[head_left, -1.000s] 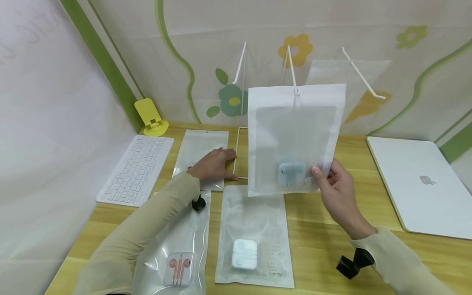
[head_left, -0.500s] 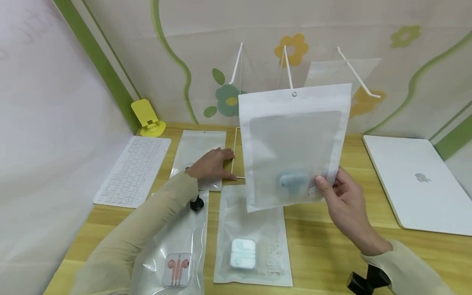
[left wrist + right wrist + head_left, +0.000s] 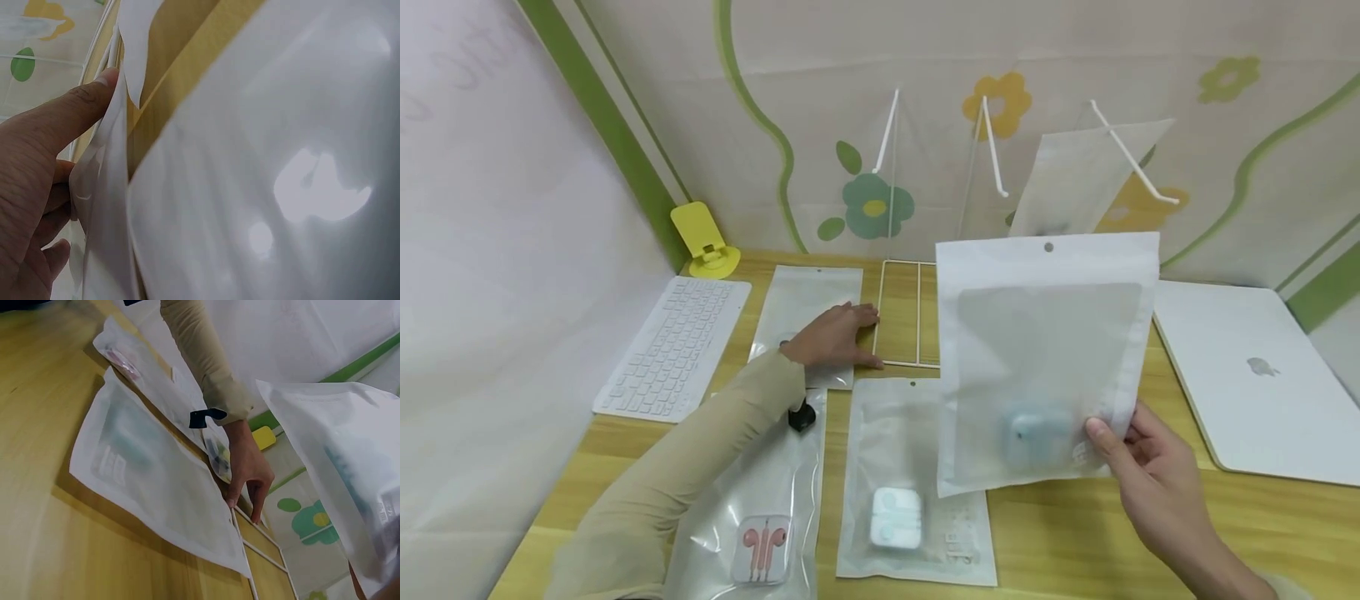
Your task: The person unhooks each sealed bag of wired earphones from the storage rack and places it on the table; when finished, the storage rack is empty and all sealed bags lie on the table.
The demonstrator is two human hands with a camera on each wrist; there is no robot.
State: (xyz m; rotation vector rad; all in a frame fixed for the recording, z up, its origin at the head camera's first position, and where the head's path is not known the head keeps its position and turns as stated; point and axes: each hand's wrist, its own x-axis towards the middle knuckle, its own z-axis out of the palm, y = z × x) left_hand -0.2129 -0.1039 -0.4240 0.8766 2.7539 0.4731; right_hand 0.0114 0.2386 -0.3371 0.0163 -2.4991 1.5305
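Observation:
My right hand (image 3: pixel 1161 483) pinches the lower right corner of a white zip pouch (image 3: pixel 1048 350), thumb in front. A case of pale blue earphones (image 3: pixel 1033 433) shows dimly through it. The pouch hangs upright in the air, its punched hole below and apart from the middle hook (image 3: pixel 995 150) of a white wire display rack (image 3: pixel 919 317). At the rack's base, my left hand (image 3: pixel 831 335) touches the wires with spread thumb and forefinger; its other fingers are partly hidden. A second pouch (image 3: pixel 1075 179) hangs on the right hook.
On the table lie a pouch with pale blue earphones (image 3: pixel 887 425), one with pink earphones (image 3: pixel 775 467), and another pouch (image 3: pixel 808 292) under the left forearm. A keyboard (image 3: pixel 673 350) and yellow phone stand (image 3: pixel 703 237) are left; a closed laptop (image 3: pixel 1255 400) is right.
The pouch in my right hand has come off the middle hook and moved down, right and towards me. The pouch on the right hook has turned. My left hand stays at the rack base.

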